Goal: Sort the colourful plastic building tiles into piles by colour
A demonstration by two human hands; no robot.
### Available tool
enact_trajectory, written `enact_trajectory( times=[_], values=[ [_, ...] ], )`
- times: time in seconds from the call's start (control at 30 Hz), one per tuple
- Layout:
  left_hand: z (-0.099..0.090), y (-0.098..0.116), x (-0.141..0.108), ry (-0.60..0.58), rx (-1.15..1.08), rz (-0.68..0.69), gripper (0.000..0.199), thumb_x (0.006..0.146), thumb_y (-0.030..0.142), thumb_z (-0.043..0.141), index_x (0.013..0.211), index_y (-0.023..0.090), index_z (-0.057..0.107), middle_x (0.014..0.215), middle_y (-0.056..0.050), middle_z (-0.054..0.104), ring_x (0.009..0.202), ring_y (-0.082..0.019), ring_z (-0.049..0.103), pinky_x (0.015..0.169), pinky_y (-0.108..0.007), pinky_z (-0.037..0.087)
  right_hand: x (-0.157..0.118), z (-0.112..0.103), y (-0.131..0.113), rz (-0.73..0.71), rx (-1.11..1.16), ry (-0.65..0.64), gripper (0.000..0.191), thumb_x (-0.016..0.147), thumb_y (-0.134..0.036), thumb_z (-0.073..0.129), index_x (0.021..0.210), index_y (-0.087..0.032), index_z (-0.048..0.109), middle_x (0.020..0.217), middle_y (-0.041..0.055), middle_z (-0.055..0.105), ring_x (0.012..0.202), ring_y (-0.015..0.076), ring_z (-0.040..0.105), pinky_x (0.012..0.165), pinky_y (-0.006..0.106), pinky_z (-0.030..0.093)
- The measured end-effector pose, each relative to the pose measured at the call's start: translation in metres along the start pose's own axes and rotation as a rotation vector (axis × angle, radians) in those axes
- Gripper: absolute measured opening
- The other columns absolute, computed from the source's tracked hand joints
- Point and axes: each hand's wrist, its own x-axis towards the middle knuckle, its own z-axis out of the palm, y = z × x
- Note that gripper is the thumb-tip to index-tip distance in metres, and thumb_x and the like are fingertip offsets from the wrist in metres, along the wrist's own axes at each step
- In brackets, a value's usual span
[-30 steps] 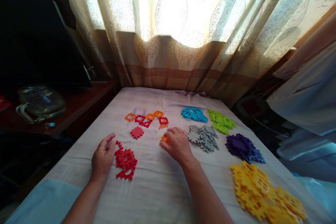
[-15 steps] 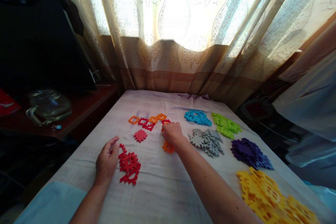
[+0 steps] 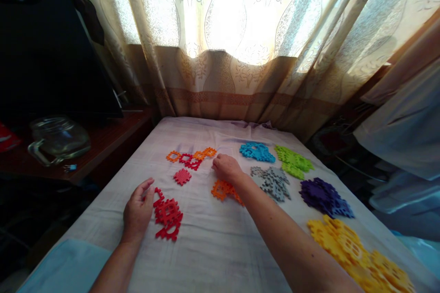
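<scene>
My left hand (image 3: pixel 137 208) rests on the sheet with its fingers loosely curled and apart, holding nothing. Beside it lies a pile of red interlocking plastic tiles (image 3: pixel 168 212). My right hand (image 3: pixel 227 167) is closed, fingertips pressed together near the cloth; whatever they grip is hidden. Just below its wrist are orange tiles (image 3: pixel 220 189), partly covered by the forearm. To the left of my right hand, a loose cluster holds orange tiles (image 3: pixel 205 153) and red frame tiles (image 3: pixel 186 159). A single solid red tile (image 3: pixel 182 176) lies closer to me.
Sorted piles lie on the right: blue tiles (image 3: pixel 257 151), green tiles (image 3: pixel 294 162), grey tiles (image 3: pixel 275 183), purple tiles (image 3: pixel 319 196) and yellow tiles (image 3: pixel 354 252). A glass jug (image 3: pixel 60 139) stands on the dark side table (image 3: pixel 103 146) beside a screen (image 3: pixel 51 55). Curtains (image 3: pixel 223 73) hang behind.
More orange tiles now show below my right hand. The red tile by its fingertips is no longer visible. My left hand stays by the red pile; the view has shifted slightly.
</scene>
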Motion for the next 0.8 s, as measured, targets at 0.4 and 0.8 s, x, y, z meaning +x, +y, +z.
enact_trajectory(
  times=[0.4, 0.8],
  values=[
    [0.000, 0.003, 0.000, 0.016, 0.005, -0.020, 0.046, 0.077, 0.052, 0.047, 0.108, 0.023, 0.066, 0.119, -0.008, 0.068, 0.111, -0.026, 0.063, 0.100, -0.041, 0.047, -0.021, -0.009, 0.035, -0.052, 0.149, 0.016, 0.032, 0.097, -0.037, 0.044, 0.096, -0.021, 0.071, 0.099, 0.0055, 0.071, 0.087, 0.0149, 0.062, 0.071, 0.023, 0.038],
    [0.001, -0.004, 0.001, 0.013, -0.031, -0.030, 0.049, 0.075, 0.056, 0.048, 0.108, 0.023, 0.066, 0.121, -0.008, 0.068, 0.115, -0.027, 0.061, 0.103, -0.041, 0.045, 0.034, -0.007, 0.012, 0.062, 0.096, 0.052, 0.038, 0.091, -0.036, 0.050, 0.127, -0.026, 0.060, 0.130, 0.0072, 0.061, 0.118, 0.0212, 0.054, 0.092, 0.030, 0.040]
  ],
)
